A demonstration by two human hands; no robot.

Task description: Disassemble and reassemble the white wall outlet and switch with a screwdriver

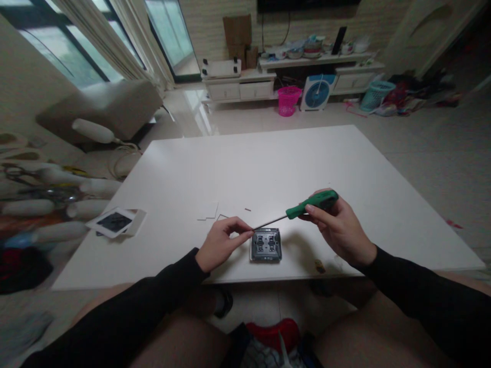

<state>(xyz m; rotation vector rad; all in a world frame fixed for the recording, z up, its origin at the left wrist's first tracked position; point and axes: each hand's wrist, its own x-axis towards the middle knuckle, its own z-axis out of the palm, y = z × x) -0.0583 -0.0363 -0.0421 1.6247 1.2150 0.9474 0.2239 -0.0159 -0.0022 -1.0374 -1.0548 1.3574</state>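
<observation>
From the head: holding a green screwdriver (312, 204) above the white desk (291, 158).
Handle wrapped in the right grip (341, 235); tip pinched by the left grip (222, 243), too small to tell if with a screw. Flat on the desk, near the front edge, a black square part (266, 245), far left corner beside the tip. Seemingly partway along: already laid with bumpy side up, still not put together. Far back on the floor, a pink basket (288, 104) and a blue basket (376, 96), hard to see into.
</observation>
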